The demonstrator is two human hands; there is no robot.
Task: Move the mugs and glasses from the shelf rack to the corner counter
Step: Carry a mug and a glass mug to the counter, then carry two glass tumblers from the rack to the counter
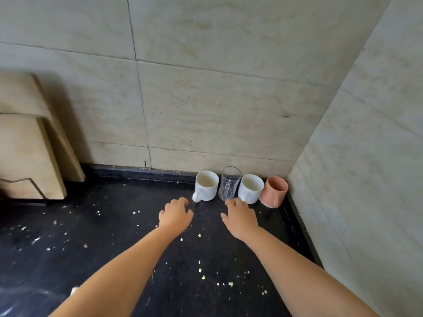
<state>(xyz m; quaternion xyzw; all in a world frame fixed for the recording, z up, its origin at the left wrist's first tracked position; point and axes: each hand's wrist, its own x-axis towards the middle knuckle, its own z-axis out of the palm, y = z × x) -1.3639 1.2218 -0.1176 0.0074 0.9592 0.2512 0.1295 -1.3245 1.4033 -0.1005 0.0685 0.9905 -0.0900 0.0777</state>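
Along the back wall in the corner of the black counter (137, 236) stand a white mug (206, 185), a clear glass mug (229, 183), a second white mug (251, 188) and a pink mug (274, 191), all upright in a row. My left hand (176, 215) hovers just in front of the first white mug, fingers loosely curled, holding nothing. My right hand (240, 216) is just in front of the glass mug and the second white mug, fingers relaxed and empty. Neither hand grips a mug.
Tiled walls (229, 99) meet at the corner on the right. Wooden boards (29, 145) lean against the wall at the left. Pale crumbs (199, 269) are scattered over the counter.
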